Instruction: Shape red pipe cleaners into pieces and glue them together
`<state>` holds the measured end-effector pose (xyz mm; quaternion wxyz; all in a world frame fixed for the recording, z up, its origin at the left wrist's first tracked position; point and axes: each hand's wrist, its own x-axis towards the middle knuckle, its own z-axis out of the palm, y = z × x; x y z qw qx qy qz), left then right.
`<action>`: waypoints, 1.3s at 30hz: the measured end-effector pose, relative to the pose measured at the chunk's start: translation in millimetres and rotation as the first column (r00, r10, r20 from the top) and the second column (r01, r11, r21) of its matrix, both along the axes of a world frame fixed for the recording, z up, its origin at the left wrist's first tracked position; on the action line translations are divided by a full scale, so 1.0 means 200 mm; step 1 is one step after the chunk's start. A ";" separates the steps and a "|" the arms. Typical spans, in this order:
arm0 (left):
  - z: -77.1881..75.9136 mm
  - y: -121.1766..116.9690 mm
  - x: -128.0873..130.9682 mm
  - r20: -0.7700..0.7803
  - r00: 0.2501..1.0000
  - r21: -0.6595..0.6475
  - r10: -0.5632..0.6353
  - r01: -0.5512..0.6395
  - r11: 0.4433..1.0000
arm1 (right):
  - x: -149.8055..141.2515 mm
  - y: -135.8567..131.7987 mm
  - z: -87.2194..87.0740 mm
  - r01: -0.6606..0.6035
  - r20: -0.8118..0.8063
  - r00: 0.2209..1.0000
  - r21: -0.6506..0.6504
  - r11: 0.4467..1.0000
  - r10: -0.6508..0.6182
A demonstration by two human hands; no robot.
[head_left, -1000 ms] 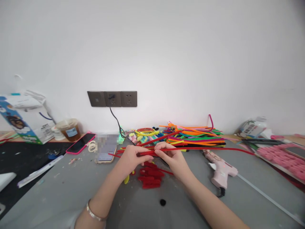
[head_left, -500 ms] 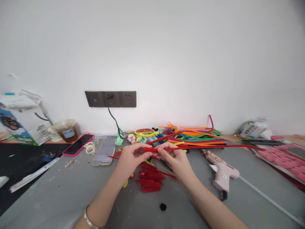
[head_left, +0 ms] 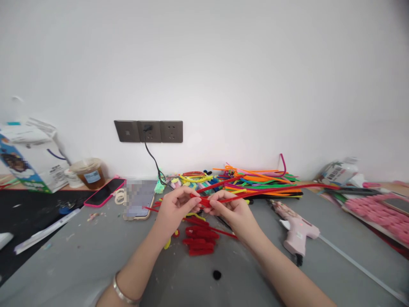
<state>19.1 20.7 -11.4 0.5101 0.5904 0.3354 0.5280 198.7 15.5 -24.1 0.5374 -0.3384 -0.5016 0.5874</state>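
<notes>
Both hands pinch red pipe cleaners (head_left: 275, 190) close together above the middle of the table. My left hand (head_left: 179, 205) grips the bunched part with thumb and fingers. My right hand (head_left: 227, 208) holds the same red bundle a little to the right, and a long length runs out past it to the right. Parts of the bundle are hidden by my fingers. Just below my hands lies a stack of folded red pipe cleaners (head_left: 200, 246). Nearer to me is a small black pom-pom (head_left: 217, 275).
A pile of coloured pipe cleaners (head_left: 262, 181) lies along the wall. To the right are a pink glue gun (head_left: 298, 234) with a glue stick and a pink woven piece (head_left: 377, 217). Two phones, one a pink-cased phone (head_left: 105, 192), and a drink cup (head_left: 91, 174) stand left.
The long red end at the right has swung upward and now curves. My fingers have shifted slightly on the bundle, with the left hand a little higher.
</notes>
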 end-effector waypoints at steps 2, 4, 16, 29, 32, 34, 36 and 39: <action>0.01 0.00 -0.01 0.013 1.000 -0.011 -0.019 0.019 1.000 | 0.02 0.00 0.01 -0.070 -0.014 0.997 0.003 0.998 0.070; 0.02 0.00 -0.01 0.023 0.999 -0.036 -0.044 0.044 0.998 | 0.05 0.00 0.02 -0.132 -0.013 0.991 0.006 0.991 0.132; 0.02 0.00 -0.03 0.002 0.989 -0.078 -0.146 0.146 0.986 | 0.10 0.00 0.04 -0.308 0.055 0.951 0.064 0.949 0.304; 0.05 -0.03 -0.02 -0.058 0.970 -0.159 -0.237 0.226 0.961 | 0.12 -0.02 0.05 -0.541 0.107 0.838 0.024 0.841 0.536; 0.05 -0.02 -0.03 -0.098 0.959 -0.210 -0.264 0.240 0.948 | 0.14 -0.01 0.06 -0.511 0.152 0.850 0.007 0.859 0.505; 0.04 -0.01 -0.03 -0.123 0.962 -0.228 -0.242 0.210 0.951 | 0.15 0.00 0.06 -0.422 0.169 0.896 0.031 0.906 0.412; 0.04 0.00 -0.04 -0.146 0.969 -0.233 -0.199 0.162 0.959 | 0.15 0.02 0.05 -0.288 0.157 0.949 0.079 0.954 0.273; 0.03 0.01 -0.03 -0.161 0.975 -0.220 -0.150 0.113 0.969 | 0.12 0.03 0.04 -0.071 0.115 0.992 0.179 0.981 0.051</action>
